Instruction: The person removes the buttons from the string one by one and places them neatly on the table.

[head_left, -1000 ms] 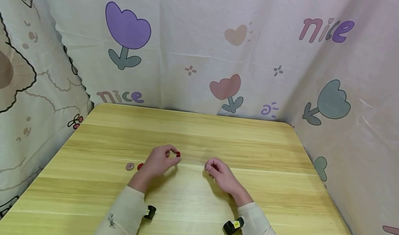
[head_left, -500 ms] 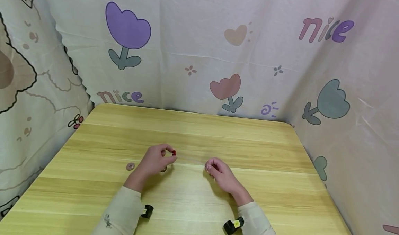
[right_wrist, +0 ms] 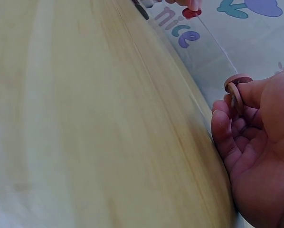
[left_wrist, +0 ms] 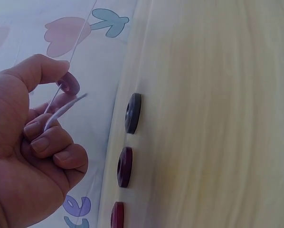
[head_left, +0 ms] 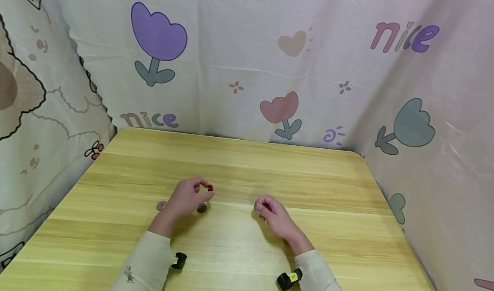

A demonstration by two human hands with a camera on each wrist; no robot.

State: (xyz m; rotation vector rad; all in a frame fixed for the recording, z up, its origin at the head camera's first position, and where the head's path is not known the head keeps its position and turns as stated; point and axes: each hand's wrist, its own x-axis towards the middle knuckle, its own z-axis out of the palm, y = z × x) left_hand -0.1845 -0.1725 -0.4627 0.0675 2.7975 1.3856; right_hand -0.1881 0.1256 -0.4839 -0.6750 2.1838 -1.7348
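Observation:
My left hand [head_left: 185,199] pinches a red button [head_left: 210,187] between thumb and forefinger, above the table. In the left wrist view, a white thread [left_wrist: 76,45] passes by this button, and its loose tail [left_wrist: 63,111] sticks out near the curled lower fingers. From there the thread stretches across to my right hand [head_left: 274,214]. That hand grips two brownish buttons, an upper one [right_wrist: 238,80] and a tilted lower one [right_wrist: 235,98], between thumb and fingers. Near the left wrist lie a dark button [head_left: 202,208] and a pinkish button [head_left: 161,205].
The wooden table [head_left: 308,175] bears a row of loose buttons, among them a maroon button [left_wrist: 125,167] and a red button [left_wrist: 117,215], both hidden behind the left hand in the head view. A patterned cloth [head_left: 231,46] hangs behind the table.
My left hand has drifted left and slightly away with the red button, widening the gap between the hands. The dark button has come into view beside it. My right hand has stayed in place.

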